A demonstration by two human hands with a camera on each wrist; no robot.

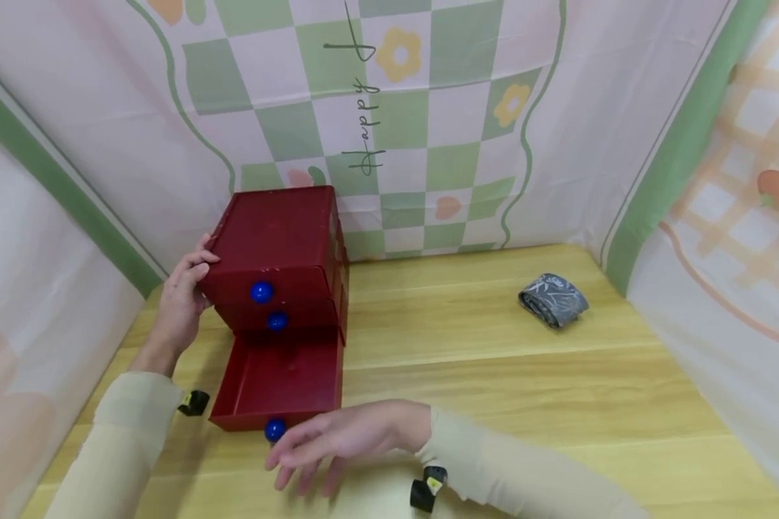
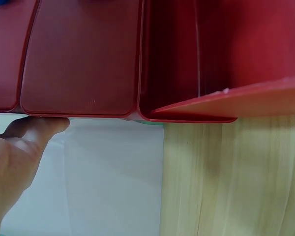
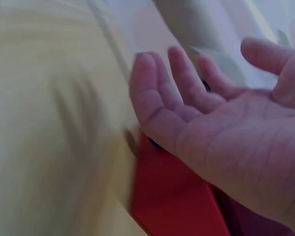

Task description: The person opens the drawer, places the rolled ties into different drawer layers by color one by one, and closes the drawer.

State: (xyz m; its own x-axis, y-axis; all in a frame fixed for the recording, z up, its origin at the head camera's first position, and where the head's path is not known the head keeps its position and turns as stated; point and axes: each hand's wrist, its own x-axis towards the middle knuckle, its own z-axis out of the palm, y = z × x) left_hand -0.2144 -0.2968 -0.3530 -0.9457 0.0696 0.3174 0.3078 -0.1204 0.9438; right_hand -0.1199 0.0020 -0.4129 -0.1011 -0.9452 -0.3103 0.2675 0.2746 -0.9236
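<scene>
A dark red drawer cabinet (image 1: pixel 279 227) with blue round knobs stands on the left of the table. Its bottom drawer (image 1: pixel 288 378) is pulled out and shows a bare red floor; the two drawers above are closed. My left hand (image 1: pixel 185 292) rests against the cabinet's left side near the top, fingers over the upper edge; in the left wrist view the thumb lies along that side. In front of the bottom drawer, my right hand (image 1: pixel 350 436) hovers beside its blue knob (image 1: pixel 275 430), fingers spread and loosely bent, holding nothing.
A folded grey patterned cloth (image 1: pixel 554 300) lies at the right of the wooden table (image 1: pixel 467 375). Behind the cabinet hangs a green and white checkered curtain (image 1: pixel 402 108), with more fabric on both sides.
</scene>
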